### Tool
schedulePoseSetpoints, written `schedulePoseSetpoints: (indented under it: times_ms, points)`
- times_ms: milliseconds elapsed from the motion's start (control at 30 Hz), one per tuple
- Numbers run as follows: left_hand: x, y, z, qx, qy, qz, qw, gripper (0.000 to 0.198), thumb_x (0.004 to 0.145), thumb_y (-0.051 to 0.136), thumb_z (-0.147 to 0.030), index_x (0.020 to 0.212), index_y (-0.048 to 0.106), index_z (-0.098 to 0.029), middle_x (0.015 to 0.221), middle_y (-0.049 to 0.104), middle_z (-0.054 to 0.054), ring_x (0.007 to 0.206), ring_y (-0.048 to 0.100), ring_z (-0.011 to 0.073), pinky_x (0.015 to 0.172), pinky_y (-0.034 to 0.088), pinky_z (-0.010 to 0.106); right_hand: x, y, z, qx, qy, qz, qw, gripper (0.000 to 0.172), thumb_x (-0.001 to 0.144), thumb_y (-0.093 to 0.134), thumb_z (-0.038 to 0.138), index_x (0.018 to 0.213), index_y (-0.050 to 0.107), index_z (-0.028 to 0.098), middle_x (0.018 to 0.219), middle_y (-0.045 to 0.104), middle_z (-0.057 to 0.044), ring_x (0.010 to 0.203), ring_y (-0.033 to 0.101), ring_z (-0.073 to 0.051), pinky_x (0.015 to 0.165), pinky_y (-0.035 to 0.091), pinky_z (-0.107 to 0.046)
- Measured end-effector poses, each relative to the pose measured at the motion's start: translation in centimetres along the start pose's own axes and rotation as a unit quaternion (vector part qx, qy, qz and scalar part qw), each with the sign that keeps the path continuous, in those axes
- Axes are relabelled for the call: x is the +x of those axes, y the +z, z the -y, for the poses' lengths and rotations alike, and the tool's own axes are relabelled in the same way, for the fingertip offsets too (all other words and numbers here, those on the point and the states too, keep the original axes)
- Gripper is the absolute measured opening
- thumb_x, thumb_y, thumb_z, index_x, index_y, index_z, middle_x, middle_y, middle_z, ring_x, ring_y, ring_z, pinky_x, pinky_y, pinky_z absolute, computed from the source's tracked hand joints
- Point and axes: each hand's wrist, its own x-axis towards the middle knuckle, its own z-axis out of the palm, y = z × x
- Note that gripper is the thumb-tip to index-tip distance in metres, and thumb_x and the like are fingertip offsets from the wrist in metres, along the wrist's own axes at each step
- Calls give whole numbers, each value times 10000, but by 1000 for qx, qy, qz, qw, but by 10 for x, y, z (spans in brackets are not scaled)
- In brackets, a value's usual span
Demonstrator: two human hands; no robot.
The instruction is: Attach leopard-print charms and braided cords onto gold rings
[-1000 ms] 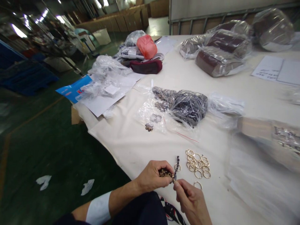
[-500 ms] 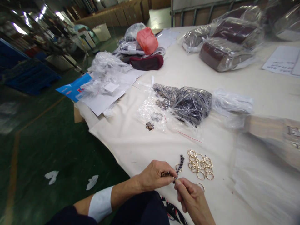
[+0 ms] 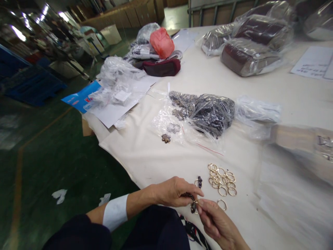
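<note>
My left hand [image 3: 177,192] comes in from the left, fingers closed on a dark patterned piece [image 3: 193,207] with a gold-coloured glint at its edge. My right hand [image 3: 214,220] meets it from the lower right, thumb and fingertip pinched on the same piece; fingers partly hide it. Just beyond the fingertips, a dark cord strip [image 3: 199,181] lies over a gold ring on the table. Right of my hands is a pile of gold rings [image 3: 222,180], with a single ring [image 3: 225,205] apart, nearer to my right hand.
A clear bag of dark patterned pieces [image 3: 214,113] lies mid-table, a leopard-print flower [image 3: 165,138] beside it. Wrapped bags [image 3: 249,57] sit at the back. Plastic and papers [image 3: 114,111] cover the left edge, which drops to a green floor [image 3: 85,166]. A beige packed item [image 3: 293,140] lies right.
The patterned piece has turned between my fingers and now hangs below the fingertips, showing a gold glint. My right hand has shifted slightly right and down. The strip beyond now looks shorter.
</note>
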Motion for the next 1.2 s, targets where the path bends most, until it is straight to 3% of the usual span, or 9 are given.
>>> schedulePoseSetpoints:
  times_ms: [267, 433, 567, 667, 867, 967, 1067, 1200]
  points:
    - [4, -1, 10, -26, 29, 15, 999, 284, 787, 498, -59, 1015, 652, -131, 936, 697, 90, 862, 635, 151, 805, 473, 205, 6, 1, -5, 84, -4, 36, 996, 284, 671, 749, 379, 609, 582, 158, 374, 386, 91, 268, 162, 27, 305, 66, -152]
    - [2, -4, 14, -23, 13, 27, 999, 298, 750, 507, -26, 972, 658, -153, 897, 695, 61, 831, 629, 137, 795, 473, 199, 9, 5, -9, 86, 5, 17, 996, 327, 629, 763, 415, 644, 553, 166, 383, 349, 110, 279, 150, 20, 302, 59, -160]
    - [-1, -8, 16, -19, 51, 50, 997, 334, 691, 459, 39, 892, 648, -149, 959, 686, 62, 899, 621, 139, 852, 465, 209, 12, 7, -13, 26, -40, -1, 999, 352, 682, 703, 467, 652, 534, 160, 373, 366, 104, 264, 161, 19, 305, 53, -166]
    - [-2, -8, 14, 22, 56, 49, 997, 363, 687, 455, 24, 957, 626, -149, 931, 690, 65, 872, 622, 146, 841, 466, 218, 11, 9, -11, -38, -47, -22, 998, 390, 707, 656, 518, 641, 521, 158, 342, 371, 95, 242, 173, 13, 304, 32, -174]
    - [-2, -7, 13, 137, 135, 71, 979, 353, 815, 422, -52, 1118, 544, -186, 1073, 664, 101, 973, 599, 161, 916, 395, 280, 5, 16, -5, 49, -24, -14, 998, 419, 559, 753, 491, 633, 483, 181, 387, 331, 119, 279, 128, 15, 297, 61, -167]
    - [-2, -7, 11, 165, 156, 33, 973, 315, 852, 391, -95, 1110, 550, -182, 1103, 655, 100, 963, 594, 165, 891, 401, 298, 3, 21, -8, 29, -84, -40, 995, 443, 609, 713, 553, 648, 480, 179, 368, 337, 117, 261, 149, 12, 298, 65, -162]
    - [1, -6, 2, 147, 150, -54, 976, 265, 868, 397, -142, 1071, 567, -156, 977, 687, 97, 855, 605, 157, 831, 438, 297, -1, 26, -11, -89, -168, -104, 976, 469, 721, 607, 614, 672, 496, 161, 403, 438, 77, 262, 255, 3, 309, 84, -152]
    - [5, -2, -15, 43, 52, -181, 981, 184, 889, 476, -260, 925, 609, -138, 794, 669, 78, 759, 600, 131, 765, 471, 256, -11, 33, -9, -251, -243, -157, 924, 497, 795, 483, 640, 668, 504, 160, 468, 503, 46, 300, 364, -30, 327, 202, -158]
